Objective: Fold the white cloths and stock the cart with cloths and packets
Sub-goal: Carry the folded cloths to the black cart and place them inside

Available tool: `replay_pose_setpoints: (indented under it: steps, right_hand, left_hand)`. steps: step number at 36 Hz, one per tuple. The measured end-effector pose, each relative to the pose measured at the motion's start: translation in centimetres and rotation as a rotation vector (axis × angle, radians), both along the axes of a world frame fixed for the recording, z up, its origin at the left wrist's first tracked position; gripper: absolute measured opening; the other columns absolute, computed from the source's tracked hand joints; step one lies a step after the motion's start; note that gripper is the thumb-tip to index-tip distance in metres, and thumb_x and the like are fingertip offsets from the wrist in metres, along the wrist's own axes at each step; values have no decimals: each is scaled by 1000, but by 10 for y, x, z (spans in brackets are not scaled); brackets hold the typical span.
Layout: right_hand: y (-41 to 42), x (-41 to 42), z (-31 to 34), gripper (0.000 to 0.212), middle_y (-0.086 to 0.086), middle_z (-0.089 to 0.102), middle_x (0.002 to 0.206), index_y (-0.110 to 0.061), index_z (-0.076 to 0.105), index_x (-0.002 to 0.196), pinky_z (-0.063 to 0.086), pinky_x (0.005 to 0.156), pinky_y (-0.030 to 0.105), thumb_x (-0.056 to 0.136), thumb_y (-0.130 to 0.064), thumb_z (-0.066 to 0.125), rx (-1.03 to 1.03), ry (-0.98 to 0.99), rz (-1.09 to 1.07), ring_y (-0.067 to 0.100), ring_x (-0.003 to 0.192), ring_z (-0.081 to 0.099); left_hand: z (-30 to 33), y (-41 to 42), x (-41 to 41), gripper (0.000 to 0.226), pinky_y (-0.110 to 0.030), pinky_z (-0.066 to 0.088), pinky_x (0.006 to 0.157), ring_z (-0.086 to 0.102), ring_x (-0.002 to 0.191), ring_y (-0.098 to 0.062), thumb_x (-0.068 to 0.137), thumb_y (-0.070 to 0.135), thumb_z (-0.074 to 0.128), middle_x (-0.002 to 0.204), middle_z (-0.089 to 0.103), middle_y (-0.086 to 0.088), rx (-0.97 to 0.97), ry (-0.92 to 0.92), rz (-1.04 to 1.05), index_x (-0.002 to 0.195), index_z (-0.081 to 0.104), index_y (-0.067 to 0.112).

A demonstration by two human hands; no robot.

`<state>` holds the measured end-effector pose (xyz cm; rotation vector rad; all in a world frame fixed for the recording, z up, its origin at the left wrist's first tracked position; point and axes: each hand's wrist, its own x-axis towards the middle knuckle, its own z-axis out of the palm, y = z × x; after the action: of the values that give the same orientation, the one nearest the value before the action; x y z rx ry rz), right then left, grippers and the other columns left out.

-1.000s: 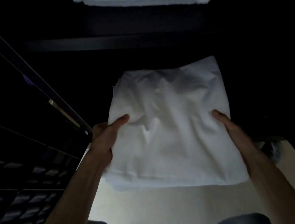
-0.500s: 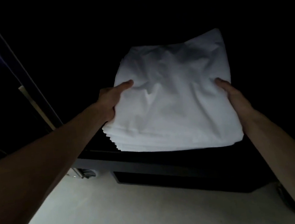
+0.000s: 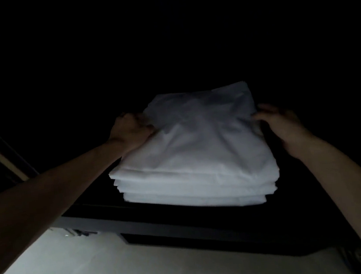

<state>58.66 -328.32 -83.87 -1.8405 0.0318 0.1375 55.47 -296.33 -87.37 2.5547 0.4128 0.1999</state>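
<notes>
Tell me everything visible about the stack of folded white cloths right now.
The stack of folded white cloths looks like smooth woven fabric, several layers with offset front edges. It lies flat on the black cart shelf. The left hand grips its far left edge; the right hand touches its right side with relaxed fingers.

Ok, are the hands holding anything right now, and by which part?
Both hold the stack of white cloths by its sides: left hand grips the left edge, right hand rests against the right edge.

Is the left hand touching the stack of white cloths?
Touching. The head view shows the left hand gripping the stack of white cloths at its far left edge.
</notes>
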Motion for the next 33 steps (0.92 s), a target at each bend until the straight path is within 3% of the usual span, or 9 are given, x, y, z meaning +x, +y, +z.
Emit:
replay_pose_setpoints:
  steps: [2, 5, 7, 10, 14, 18, 22, 27, 33]
  right_hand:
    - [16, 10, 14, 24, 2, 70, 113, -20, 71, 108, 49, 76, 16, 87, -10, 69, -248, -244, 14, 11, 95, 65]
    - [46, 14, 18, 45, 9, 54, 142, -15, 59, 134, 38, 105, 26, 92, -28, 65, -705, -563, 227, 24, 132, 49]
    - [63, 5, -3, 59, 0, 36, 157, -25, 45, 147, 26, 117, 43, 94, -50, 54, -904, -512, 330, 20, 145, 30]
    - [75, -21, -51, 72, -3, 21, 163, -32, 30, 154, 7, 120, 52, 92, -68, 23, -1159, -493, 378, 19, 150, 17]
    - [71, -20, -71, 80, -2, 26, 162, -30, 33, 153, 2, 119, 54, 88, -69, 8, -1173, -510, 351, 21, 149, 22]
    - [71, -21, -71, 83, -3, 23, 163, -32, 31, 154, 2, 119, 53, 85, -69, 3, -1191, -523, 369, 20, 150, 19]
    - [68, -21, -69, 66, -4, 19, 165, -33, 27, 155, 1, 120, 50, 96, -62, 22, -1204, -537, 364, 17, 151, 16]
    - [63, -24, -68, 57, -5, 21, 164, -34, 28, 154, 3, 120, 47, 100, -52, 33, -1189, -536, 358, 17, 150, 18]
    - [42, -22, -64, 60, -3, 19, 165, -29, 22, 157, 3, 122, 45, 102, -53, 27, -1245, -484, 329, 15, 152, 13]
  left_hand:
    - [17, -11, 3, 53, -29, 28, 107, 43, 136, -31, 90, 44, 62, 141, 55, -17, 148, -13, -148, 130, 62, 10]
    - [27, -37, 0, 58, -25, 19, 109, 38, 140, -31, 92, 44, 52, 145, 50, -20, 199, -133, -317, 136, 57, 6]
    - [13, -54, -5, 67, -28, 15, 114, 31, 146, -27, 94, 53, 42, 156, 39, -14, 242, -143, -384, 146, 47, 10]
    - [-34, -71, -20, 69, -43, 7, 122, 11, 153, -18, 102, 58, 26, 168, 10, 0, 471, 43, -372, 160, 12, 24]
    - [-58, -69, -22, 70, -50, 3, 122, 12, 153, -20, 100, 58, 12, 168, 11, -2, 488, 13, -354, 160, 8, 23]
    - [-58, -67, -20, 70, -51, 4, 122, 13, 153, -21, 100, 59, 16, 167, 14, -2, 457, 4, -369, 160, 12, 23]
    - [-56, -67, -23, 82, -50, 4, 123, 13, 153, -20, 90, 64, -1, 167, 15, -2, 432, 0, -372, 160, 13, 25]
    - [-57, -66, -23, 63, -45, 4, 124, 14, 153, -19, 103, 55, 26, 167, 17, -1, 368, -33, -375, 159, 17, 27]
    - [-63, -42, -32, 62, -49, 2, 123, 10, 154, -25, 104, 53, 23, 167, 12, -6, 384, 11, -267, 160, 15, 27]
